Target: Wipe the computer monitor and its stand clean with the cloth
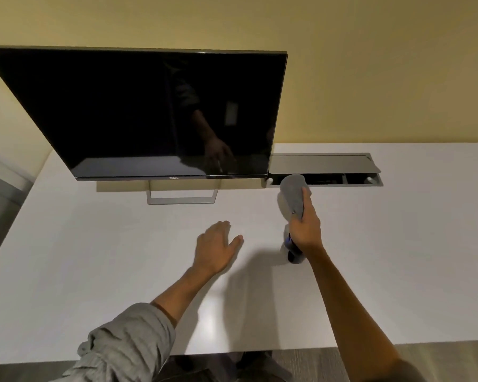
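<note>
One monitor [149,114] stands on its stand [182,199] at the back of the desk [94,257], ahead and left of both hands, its screen dark and not yet touched. One cloth [294,195] is clamped in the right hand [307,230], raised off the desk, right of the screen's lower corner. The left hand [215,248] hovers with fingers spread, holding nothing. One spray bottle [291,250], partly hidden, sits under the right wrist. Advised: spread the cloth flat, wipe in overlapping passes, steady the frame with the left hand, then do the stand.
</note>
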Tool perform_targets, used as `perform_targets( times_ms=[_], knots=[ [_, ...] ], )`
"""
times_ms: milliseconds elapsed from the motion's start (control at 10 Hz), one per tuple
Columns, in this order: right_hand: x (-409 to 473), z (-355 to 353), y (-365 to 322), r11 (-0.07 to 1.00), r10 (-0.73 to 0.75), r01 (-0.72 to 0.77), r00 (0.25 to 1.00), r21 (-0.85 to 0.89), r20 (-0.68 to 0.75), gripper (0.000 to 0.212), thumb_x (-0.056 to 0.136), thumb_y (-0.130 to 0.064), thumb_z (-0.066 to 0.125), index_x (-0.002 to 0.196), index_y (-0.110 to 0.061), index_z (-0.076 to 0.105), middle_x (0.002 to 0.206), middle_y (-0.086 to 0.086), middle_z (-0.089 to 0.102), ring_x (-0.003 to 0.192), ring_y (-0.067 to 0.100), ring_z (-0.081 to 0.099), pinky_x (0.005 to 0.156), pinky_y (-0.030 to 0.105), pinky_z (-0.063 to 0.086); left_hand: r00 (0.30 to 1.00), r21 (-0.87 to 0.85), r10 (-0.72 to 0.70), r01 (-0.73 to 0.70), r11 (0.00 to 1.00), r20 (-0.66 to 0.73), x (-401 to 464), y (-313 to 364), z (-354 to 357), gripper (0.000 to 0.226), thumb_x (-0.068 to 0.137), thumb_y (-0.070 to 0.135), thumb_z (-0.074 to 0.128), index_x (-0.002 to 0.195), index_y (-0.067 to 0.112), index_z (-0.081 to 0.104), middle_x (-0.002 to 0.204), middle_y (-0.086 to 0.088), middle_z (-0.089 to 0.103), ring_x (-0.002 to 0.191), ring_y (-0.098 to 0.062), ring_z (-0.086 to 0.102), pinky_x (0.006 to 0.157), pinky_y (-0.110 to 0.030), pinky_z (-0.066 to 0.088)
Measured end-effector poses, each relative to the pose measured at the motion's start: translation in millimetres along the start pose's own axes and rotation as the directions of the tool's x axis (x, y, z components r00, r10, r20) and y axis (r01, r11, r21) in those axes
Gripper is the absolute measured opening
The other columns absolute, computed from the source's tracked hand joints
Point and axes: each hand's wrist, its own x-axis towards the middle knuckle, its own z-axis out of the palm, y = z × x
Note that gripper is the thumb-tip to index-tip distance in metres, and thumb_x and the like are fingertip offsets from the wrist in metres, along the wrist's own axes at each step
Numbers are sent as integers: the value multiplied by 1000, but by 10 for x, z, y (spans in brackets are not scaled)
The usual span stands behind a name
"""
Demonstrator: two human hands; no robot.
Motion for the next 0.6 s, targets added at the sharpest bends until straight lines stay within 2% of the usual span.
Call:
perform_targets(
  times_ms=[100, 200, 300, 400, 500, 600],
  knots=[
    [27, 155, 132, 921, -98, 121, 992, -370, 78, 71, 97, -18, 51, 154, -28, 11, 155, 9, 29, 125, 37, 49, 100, 48, 45, 996, 289, 84, -80, 954, -3, -2, -346, -98, 83, 81, 67, 21, 134, 11, 51, 141, -9, 49, 135, -31, 39, 106, -46, 30],
    [86, 347, 307, 682, -10, 200, 964, -704, 264, 70, 97, -51, 37, 154, -30, 3, 160, 10, 12, 143, 37, 24, 110, 53, 31, 999, 451, 27, -35, 892, 23, -13, -762, -275, 87, 85, 68, 13, 152, 14, 29, 162, -10, 19, 150, -31, 9, 117, -54, 10],
    [55, 427, 356, 590, -18, 222, 965, -776, 263, 74, 94, -65, 28, 154, -30, 2, 162, 10, 7, 146, 38, 13, 114, 57, 19, 998, 472, -2, -31, 881, 70, -57, -970, -347, 92, 84, 71, 5, 155, 15, 20, 164, -7, 11, 151, -29, 4, 118, -53, 9],
    [-2, 459, 419, 570, 24, 232, 954, -788, 298, 78, 93, -69, 23, 155, -29, -1, 163, 9, 0, 148, 36, 6, 117, 58, 11, 977, 387, -52, -32, 922, 207, -57, -1190, -400, 93, 83, 74, 9, 157, 17, 9, 165, -4, -3, 152, -25, -3, 119, -52, 7],
    [-38, 437, 434, 547, 42, 253, 944, -798, 329, 78, 92, -70, 21, 155, -28, -1, 163, 9, 1, 148, 34, 7, 117, 57, 13, 973, 368, -50, -36, 929, 223, -48, -1240, -444, 90, 88, 73, 15, 157, 16, 8, 165, -3, -4, 152, -24, -2, 119, -52, 6],
    [-41, 378, 323, 597, -148, 285, 958, -750, 246, 80, 90, -72, 19, 154, -25, 12, 160, 8, 17, 145, 32, 21, 113, 58, 25, 990, 299, 107, -130, 945, 90, -70, -1193, -525, 82, 92, 66, 19, 150, 10, 30, 161, -9, 19, 148, -30, 18, 115, -53, 20]
  ],
)
